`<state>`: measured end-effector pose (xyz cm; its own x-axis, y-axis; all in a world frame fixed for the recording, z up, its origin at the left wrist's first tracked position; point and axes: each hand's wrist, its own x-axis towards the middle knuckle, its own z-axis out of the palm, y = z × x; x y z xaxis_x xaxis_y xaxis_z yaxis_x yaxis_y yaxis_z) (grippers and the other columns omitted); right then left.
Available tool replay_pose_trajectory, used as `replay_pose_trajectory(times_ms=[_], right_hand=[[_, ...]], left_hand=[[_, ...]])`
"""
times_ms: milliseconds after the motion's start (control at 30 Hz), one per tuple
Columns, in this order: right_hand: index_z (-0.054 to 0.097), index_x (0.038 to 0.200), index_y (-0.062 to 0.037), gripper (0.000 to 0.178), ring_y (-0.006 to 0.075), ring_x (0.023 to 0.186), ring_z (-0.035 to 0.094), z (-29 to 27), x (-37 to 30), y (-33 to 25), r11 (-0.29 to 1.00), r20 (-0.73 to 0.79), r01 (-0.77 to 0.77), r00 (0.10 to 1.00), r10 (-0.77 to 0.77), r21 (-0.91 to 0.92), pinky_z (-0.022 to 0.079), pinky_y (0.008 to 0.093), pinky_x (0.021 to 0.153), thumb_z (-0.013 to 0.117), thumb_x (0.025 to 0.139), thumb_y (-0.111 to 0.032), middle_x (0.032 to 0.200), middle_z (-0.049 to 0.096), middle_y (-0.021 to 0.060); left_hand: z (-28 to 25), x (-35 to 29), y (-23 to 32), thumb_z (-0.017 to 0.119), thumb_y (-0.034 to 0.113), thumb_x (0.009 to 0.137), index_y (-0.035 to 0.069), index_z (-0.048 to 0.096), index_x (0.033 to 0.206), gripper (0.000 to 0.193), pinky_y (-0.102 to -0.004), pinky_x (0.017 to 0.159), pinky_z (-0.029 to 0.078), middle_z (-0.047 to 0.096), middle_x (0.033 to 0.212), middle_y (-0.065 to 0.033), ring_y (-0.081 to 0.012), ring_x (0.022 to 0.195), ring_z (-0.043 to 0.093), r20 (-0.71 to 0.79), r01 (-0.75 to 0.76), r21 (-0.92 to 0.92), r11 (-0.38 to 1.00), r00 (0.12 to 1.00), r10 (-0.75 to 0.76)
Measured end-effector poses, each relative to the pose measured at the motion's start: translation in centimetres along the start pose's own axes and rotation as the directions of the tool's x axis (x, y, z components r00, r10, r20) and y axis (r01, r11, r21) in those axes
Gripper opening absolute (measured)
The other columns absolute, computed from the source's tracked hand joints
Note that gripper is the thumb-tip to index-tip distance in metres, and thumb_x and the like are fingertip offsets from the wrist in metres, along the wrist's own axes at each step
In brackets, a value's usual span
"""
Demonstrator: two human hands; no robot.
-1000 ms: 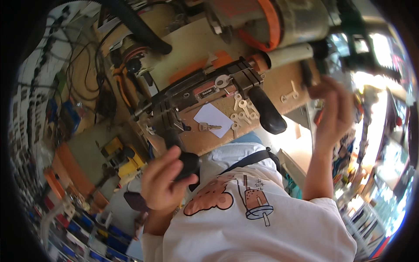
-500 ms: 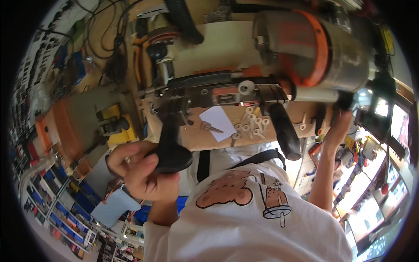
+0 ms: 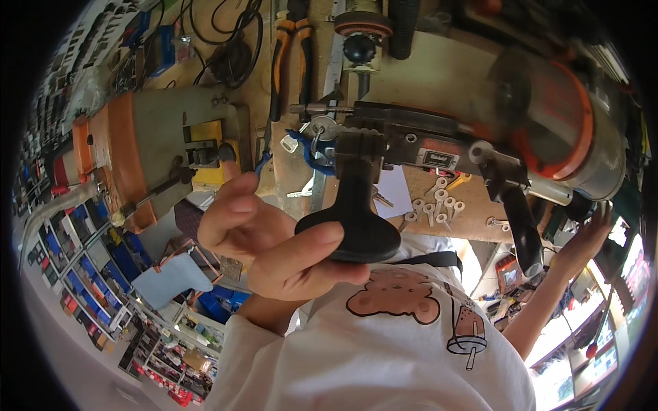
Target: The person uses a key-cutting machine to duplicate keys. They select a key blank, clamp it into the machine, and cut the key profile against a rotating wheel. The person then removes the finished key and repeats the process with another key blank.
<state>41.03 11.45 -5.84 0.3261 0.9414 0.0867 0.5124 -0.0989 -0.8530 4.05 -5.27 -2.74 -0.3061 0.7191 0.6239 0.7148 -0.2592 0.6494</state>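
Note:
My left hand (image 3: 277,250) grips a black T-shaped handle (image 3: 356,222), thumb on its near face and another finger under its edge. The index finger stands out bent, off the handle. That handle sits at the left end of a key-cutting machine (image 3: 439,151). Beside its upper end hang a key ring (image 3: 323,128) and a blue cord (image 3: 312,156). At far right, my right hand (image 3: 582,243) has its fingers stretched out by a black round knob (image 3: 581,205) below the motor (image 3: 589,130); whether they touch is unclear. A black lever grip (image 3: 522,236) hangs between the hands.
Several key blanks (image 3: 439,202) lie on the wooden bench beside a white card (image 3: 397,195) with a key on it. To the left stands another machine with an orange edge (image 3: 123,164). Orange-and-black pliers (image 3: 291,61) and black cables (image 3: 233,58) lie behind.
The machine and both hands now appear farther right in the picture, as the view has shifted. My left hand still holds the handle. The pliers and blue cord show more plainly.

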Motion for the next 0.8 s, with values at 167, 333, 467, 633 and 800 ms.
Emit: replay_pose_trajectory(times_ms=[167,333,467,633,800], right_hand=[[0.038,0.125,0.0026,0.055,0.0241,0.111,0.046,-0.1,0.3,4.1,0.935,0.048,0.164,0.986,-0.157,-0.314,0.038,0.0374,0.092,0.027,0.094,-0.042,0.119,0.047,0.0148],[0.037,0.125,0.0035,0.048,0.0252,0.116,0.043,1.4,-0.7,-2.5,0.999,-0.021,0.006,1.0,-0.007,-0.04,0.036,0.042,0.093,0.034,0.093,-0.033,0.12,0.046,0.0176],[0.039,0.123,0.002,0.042,0.0236,0.113,0.045,1.0,0.7,-0.8,0.991,0.21,0.021,0.978,0.008,-0.136,0.036,0.0381,0.094,0.043,0.086,-0.018,0.123,0.045,0.0178],[0.045,0.117,0.0039,0.041,0.0205,0.097,0.055,-0.9,-0.8,0.6,0.81,0.305,-0.221,0.951,0.055,0.543,0.044,0.0319,0.089,0.057,0.08,-0.008,0.124,0.044,0.0171],[0.042,0.121,0.0034,0.043,0.0205,0.101,0.053,-2.3,1.2,0.7,0.836,0.39,-0.333,0.907,0.158,0.435,0.041,0.0332,0.091,0.054,0.083,-0.014,0.125,0.044,0.016]], left_hand=[[0.2,0.5,-0.4,0.073,0.042,0.067,0.016,0.058,0.098,0.044,-0.0592,0.104,0.018,0.028,0.127,-0.0112,-0.038,0.119,0.034,0.017,-0.044,-0.004,0.999,0.999,0.044],[1.4,1.8,-1.3,0.064,0.054,0.071,0.017,0.054,0.1,0.048,-0.0599,0.103,0.018,0.026,0.128,-0.0123,-0.037,0.119,0.032,0.036,-0.048,0.008,0.999,0.998,0.047],[1.4,2.8,-1.7,0.055,0.062,0.073,0.017,0.054,0.097,0.051,-0.0597,0.104,0.018,0.026,0.127,-0.0131,-0.0365,0.12,0.032,0.03,-0.056,0.075,0.996,0.998,0.054],[2.4,3.8,-2.2,0.05,0.068,0.07,0.016,0.054,0.095,0.058,-0.0602,0.104,0.018,0.03,0.125,-0.0146,-0.037,0.12,0.033,0.01,-0.046,0.061,0.997,0.999,0.046],[2.2,3.7,-3.4,0.053,0.07,0.065,0.007,0.038,0.12,0.084,-0.056,0.105,0.019,0.029,0.13,-0.0188,-0.0372,0.119,0.035,-0.057,-0.104,-0.039,0.994,0.993,0.101]])
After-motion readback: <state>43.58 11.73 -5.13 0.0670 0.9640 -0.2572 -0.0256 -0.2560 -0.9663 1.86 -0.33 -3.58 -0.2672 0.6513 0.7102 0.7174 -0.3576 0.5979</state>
